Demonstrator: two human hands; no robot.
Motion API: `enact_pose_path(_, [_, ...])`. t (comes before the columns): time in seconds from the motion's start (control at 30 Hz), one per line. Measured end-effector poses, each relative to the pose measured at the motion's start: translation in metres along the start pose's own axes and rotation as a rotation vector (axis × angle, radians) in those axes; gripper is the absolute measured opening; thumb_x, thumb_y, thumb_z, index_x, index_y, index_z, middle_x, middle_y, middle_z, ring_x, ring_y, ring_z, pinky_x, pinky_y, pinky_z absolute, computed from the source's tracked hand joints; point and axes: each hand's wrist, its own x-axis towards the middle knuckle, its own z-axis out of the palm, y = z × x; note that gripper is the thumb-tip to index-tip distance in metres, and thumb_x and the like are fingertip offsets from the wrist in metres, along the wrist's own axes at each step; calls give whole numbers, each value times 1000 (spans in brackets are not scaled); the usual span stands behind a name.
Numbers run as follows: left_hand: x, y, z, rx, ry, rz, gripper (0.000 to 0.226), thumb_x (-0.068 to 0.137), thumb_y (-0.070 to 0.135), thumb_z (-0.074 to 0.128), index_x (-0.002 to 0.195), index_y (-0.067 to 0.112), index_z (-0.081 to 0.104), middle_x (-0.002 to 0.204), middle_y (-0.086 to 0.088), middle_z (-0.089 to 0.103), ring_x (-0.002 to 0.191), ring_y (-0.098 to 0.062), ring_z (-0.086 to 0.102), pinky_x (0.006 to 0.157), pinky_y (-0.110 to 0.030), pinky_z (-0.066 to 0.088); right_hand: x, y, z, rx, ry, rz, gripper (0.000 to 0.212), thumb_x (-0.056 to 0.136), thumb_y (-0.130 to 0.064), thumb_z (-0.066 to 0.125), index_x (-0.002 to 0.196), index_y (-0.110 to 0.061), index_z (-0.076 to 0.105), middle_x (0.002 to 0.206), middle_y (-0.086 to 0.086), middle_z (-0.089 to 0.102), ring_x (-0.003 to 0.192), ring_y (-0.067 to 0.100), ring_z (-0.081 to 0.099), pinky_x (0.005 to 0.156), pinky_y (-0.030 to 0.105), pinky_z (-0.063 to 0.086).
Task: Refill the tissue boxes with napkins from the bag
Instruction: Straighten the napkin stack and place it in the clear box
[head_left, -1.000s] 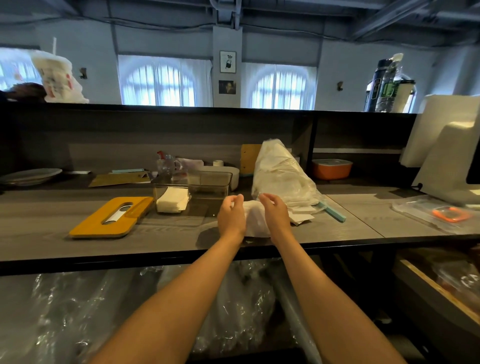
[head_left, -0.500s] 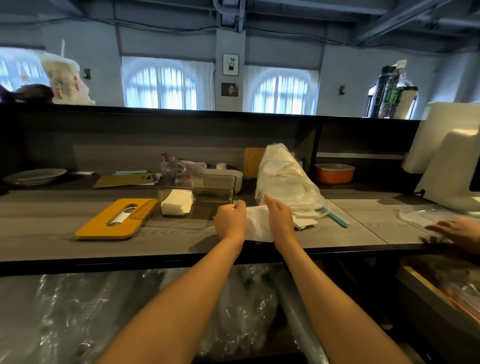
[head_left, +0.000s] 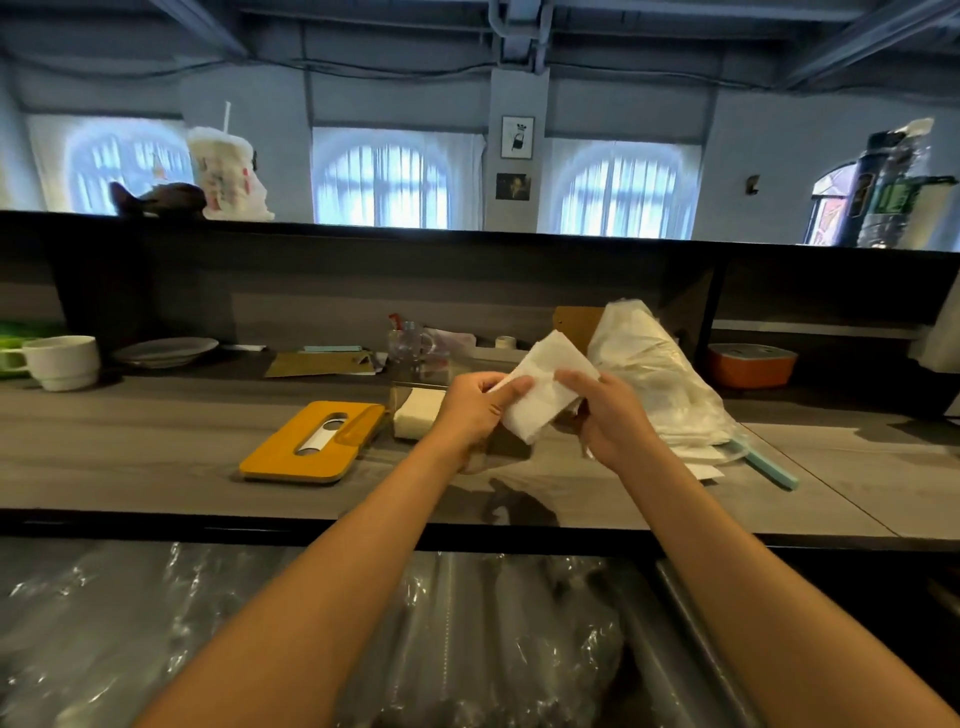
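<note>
One grey counter (head_left: 156, 447), its right end cut off by the frame edge, with a dark shelf wall behind. One clear plastic bag (head_left: 654, 384), slumped on the counter at right, white napkins inside; its mouth lies toward the near edge with a teal strip (head_left: 769, 465), and loose sheets spill beneath it, their count hard to make out. One yellow lid (head_left: 311, 441), flat on the counter at left, slot uppermost. One clear box (head_left: 410, 384), just right of the lid, its walls nearly invisible and its right part hidden by the left hand; a short stack (head_left: 415, 413) of napkins lies in it. One wad of napkins (head_left: 545, 389), raised above the counter between box and bag, tilted. Left hand (head_left: 475, 408): fingers curled, thumb on top, pinching the wad's left edge. Right hand (head_left: 610, 415): fingers curled round the wad's right edge, its lower part hidden behind the hand. One orange tub (head_left: 750, 364), one white cup (head_left: 65, 361), one plate (head_left: 166, 351) at the back. One printed paper cup (head_left: 223, 174) on the top ledge, its writing unreadable.
</note>
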Motion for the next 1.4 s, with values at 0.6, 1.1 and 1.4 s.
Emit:
enact_pose_path(0.6, [40, 7, -32, -55, 251, -161, 47, 104, 49, 34, 138, 17, 42, 117, -7, 57, 94, -22, 57, 77, -32, 52, 36, -13, 118, -188, 69, 241, 50, 97, -58, 43, 130, -20, 48, 117, 8, 59, 104, 23, 58, 93, 38, 52])
enact_pose_path(1.1, [77, -2, -86, 570, 404, 136, 50, 104, 51, 25, 135, 20, 48, 138, -10, 49, 120, -24, 49, 96, -40, 45, 92, -24, 118, -368, 113, 335, 30, 96, -21, 60, 124, -16, 50, 110, 11, 60, 98, 27, 62, 90, 35, 54])
enact_pose_path(1.4, [82, -25, -90, 281, 300, -174, 58, 104, 52, 22, 149, 16, 32, 146, -15, 45, 129, -36, 45, 106, -48, 37, 119, -3, 102, -852, 23, 473, 52, 93, -22, 65, 138, -9, 44, 125, 14, 56, 111, 29, 57, 99, 39, 50])
